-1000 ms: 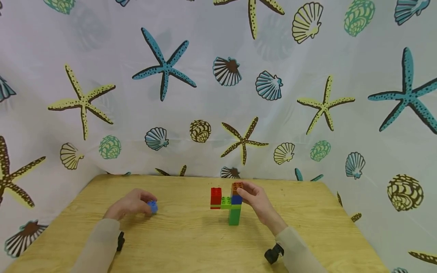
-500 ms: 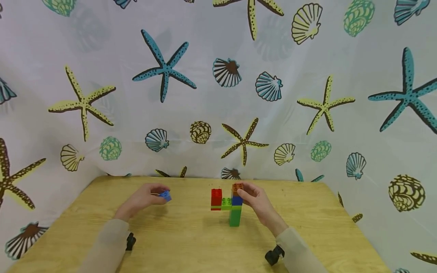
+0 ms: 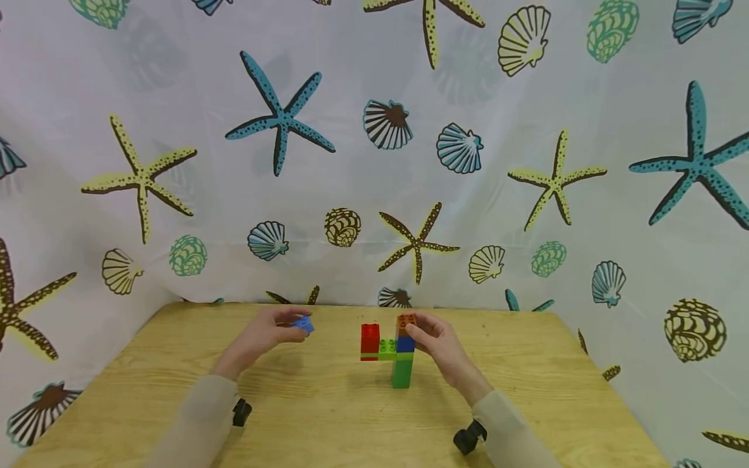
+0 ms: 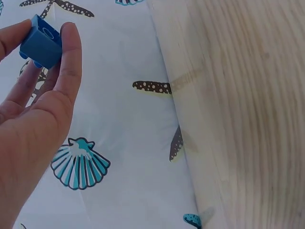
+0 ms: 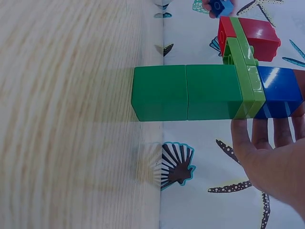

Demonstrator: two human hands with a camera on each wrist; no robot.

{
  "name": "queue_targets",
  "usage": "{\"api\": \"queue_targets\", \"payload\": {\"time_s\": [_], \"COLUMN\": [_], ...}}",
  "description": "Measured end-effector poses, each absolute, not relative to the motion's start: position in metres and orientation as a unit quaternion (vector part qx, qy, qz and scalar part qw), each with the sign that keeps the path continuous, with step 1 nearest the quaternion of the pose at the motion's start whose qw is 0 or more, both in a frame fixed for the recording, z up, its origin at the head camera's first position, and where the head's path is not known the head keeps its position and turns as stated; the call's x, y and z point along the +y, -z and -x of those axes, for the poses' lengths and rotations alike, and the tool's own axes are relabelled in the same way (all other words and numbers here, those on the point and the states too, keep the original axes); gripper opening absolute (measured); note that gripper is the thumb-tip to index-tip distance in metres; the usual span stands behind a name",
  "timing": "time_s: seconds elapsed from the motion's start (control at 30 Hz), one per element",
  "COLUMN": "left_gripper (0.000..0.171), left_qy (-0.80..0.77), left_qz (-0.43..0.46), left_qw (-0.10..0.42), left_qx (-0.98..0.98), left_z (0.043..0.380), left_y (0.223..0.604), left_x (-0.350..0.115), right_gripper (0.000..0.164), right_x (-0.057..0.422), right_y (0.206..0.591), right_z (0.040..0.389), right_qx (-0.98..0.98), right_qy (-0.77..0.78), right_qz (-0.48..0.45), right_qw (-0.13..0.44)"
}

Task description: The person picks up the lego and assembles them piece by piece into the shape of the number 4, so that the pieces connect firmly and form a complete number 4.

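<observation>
A small blue toy brick (image 3: 303, 324) is pinched between the thumb and fingers of my left hand (image 3: 263, 337), raised over the table left of centre. In the left wrist view the blue brick (image 4: 42, 46) is tilted, its studs facing down. Right of it a brick tower stands upright: two green bricks (image 5: 188, 93) below, a long lime-green piece (image 5: 250, 90), a dark blue brick (image 5: 279, 91), then an orange-brown brick (image 3: 406, 321) on top. Red bricks (image 3: 370, 338) sit at the lime piece's left end. My right hand (image 3: 441, 343) grips the tower's upper part from the right.
The wooden table (image 3: 333, 416) spreads under both hands. A white curtain (image 3: 351, 175) printed with starfish and shells hangs behind its back edge. Dark wrist cameras (image 3: 469, 437) are strapped on both wrists.
My left hand has lifted the small blue brick and carried it right and away, closer to the tower. The right hand and the tower have stayed in place.
</observation>
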State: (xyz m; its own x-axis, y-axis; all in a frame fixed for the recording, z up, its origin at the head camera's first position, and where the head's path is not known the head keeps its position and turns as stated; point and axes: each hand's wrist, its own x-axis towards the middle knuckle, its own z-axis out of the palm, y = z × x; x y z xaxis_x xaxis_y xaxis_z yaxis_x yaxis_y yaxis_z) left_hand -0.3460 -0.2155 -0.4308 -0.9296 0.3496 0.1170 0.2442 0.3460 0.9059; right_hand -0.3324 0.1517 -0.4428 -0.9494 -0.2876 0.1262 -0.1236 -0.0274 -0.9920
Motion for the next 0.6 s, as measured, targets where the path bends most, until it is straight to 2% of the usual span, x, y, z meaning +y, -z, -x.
{"api": "queue_targets", "payload": {"time_s": [0.6], "left_gripper": [0.047], "left_qy": [-0.543], "left_qz": [-0.191], "left_qw": [0.029], "left_qx": [0.817], "left_z": [0.340], "left_y": [0.422], "left_x": [-0.183], "right_gripper": [0.048], "right_x": [0.152], "right_y": [0.442], "right_z": [0.331], "right_qx": [0.696], "right_qy": [0.700], "right_qz": [0.153], "right_qw": [0.054]}}
